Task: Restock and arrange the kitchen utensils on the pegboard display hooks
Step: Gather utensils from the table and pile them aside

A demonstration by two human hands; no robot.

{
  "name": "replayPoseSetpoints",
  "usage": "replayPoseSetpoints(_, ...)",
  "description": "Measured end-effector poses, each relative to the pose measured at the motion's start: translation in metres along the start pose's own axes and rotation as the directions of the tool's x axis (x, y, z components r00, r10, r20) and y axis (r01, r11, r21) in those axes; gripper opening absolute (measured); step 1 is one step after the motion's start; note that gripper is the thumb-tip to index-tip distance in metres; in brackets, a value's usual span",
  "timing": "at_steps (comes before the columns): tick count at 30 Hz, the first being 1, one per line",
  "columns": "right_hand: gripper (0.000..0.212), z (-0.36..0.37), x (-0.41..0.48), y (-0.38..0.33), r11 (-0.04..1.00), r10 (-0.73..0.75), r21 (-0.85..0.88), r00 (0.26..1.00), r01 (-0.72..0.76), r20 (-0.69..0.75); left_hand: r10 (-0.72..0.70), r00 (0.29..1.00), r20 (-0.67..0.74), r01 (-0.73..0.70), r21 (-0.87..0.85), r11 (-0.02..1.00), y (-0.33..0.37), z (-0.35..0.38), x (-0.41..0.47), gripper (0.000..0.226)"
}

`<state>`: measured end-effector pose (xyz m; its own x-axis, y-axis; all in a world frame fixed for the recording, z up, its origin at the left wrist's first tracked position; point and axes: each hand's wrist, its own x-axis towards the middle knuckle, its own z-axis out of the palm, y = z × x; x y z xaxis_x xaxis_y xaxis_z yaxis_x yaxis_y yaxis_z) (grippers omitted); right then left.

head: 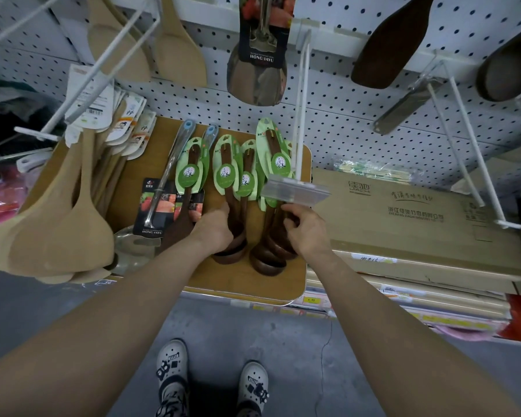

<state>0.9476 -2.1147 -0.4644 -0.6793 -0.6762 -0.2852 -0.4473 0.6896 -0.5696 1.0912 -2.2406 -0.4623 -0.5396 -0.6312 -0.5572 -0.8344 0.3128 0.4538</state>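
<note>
Hands on the brown ladles (265,263)
The left hand (214,227) grips one ladle handle. The right hand (307,230) grips a bunch on the small table (253,284), near the pegboard (343,115).

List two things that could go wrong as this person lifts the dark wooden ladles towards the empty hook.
1. The right hand grips several ladles just under the clear tag holder; lifting straight up could knock it.
2. The left hand holds another stacked bunch near the steel spatulas; loose ladles may slip or drag them.
</note>
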Motion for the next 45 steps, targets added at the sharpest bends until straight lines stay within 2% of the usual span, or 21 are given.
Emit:
replayPoseSetpoints(4, 0.033, 0.002, -0.006, -0.001, 0.998, -0.034, -0.048, 0.999, 0.036, 0.041, 0.06, 0.997, 0.046, -0.061, 0.012, 0.998, 0.0, 0.004, -0.006, 0.08)
replayPoseSetpoints(12, 0.029, 0.001, -0.012, 0.002, 0.996, -0.039, -0.08, 0.998, 0.043, 0.049, 0.097, 0.992, 0.08, -0.095, -0.037, 0.995, -0.003, 0.011, -0.018, 0.083)
replayPoseSetpoints(19, 0.027, -0.005, -0.017, -0.011, 1.0, -0.013, -0.002, 1.0, 0.013, 0.014, 0.1, 0.993, -0.068, -0.1, -0.004, 0.995, 0.003, -0.002, -0.016, 0.072)
replayPoseSetpoints(24, 0.028, -0.005, -0.018, -0.027, 0.997, -0.049, -0.053, 0.999, 0.05, 0.014, 0.206, 0.944, -0.258, -0.201, 0.045, 0.979, -0.009, -0.019, -0.022, 0.056)
replayPoseSetpoints(26, 0.028, -0.002, -0.018, -0.037, 0.997, -0.072, -0.041, 0.997, 0.072, 0.003, 0.197, 0.937, -0.288, -0.181, 0.08, 0.98, -0.023, -0.025, -0.019, 0.052)
replayPoseSetpoints(30, 0.027, 0.008, -0.018, -0.06, 0.993, -0.121, 0.013, 0.993, 0.121, -0.016, -0.007, 0.988, -0.157, 0.013, 0.038, 0.999, -0.046, -0.031, -0.012, 0.064)
replayPoseSetpoints(32, 0.027, 0.014, -0.018, -0.069, 0.989, -0.148, 0.026, 0.989, 0.148, -0.005, -0.057, 0.991, -0.117, 0.061, 0.026, 0.998, -0.052, -0.03, -0.011, 0.072)
replayPoseSetpoints(38, 0.027, 0.022, -0.02, -0.081, 0.979, -0.203, 0.018, 0.979, 0.203, 0.018, -0.026, 0.991, -0.129, 0.031, 0.039, 0.999, -0.056, -0.026, -0.008, 0.083)
replayPoseSetpoints(45, 0.026, 0.022, -0.026, -0.084, 0.973, -0.229, 0.012, 0.973, 0.228, 0.022, 0.128, 0.982, -0.141, -0.126, 0.021, 0.992, -0.048, -0.016, -0.014, 0.081)
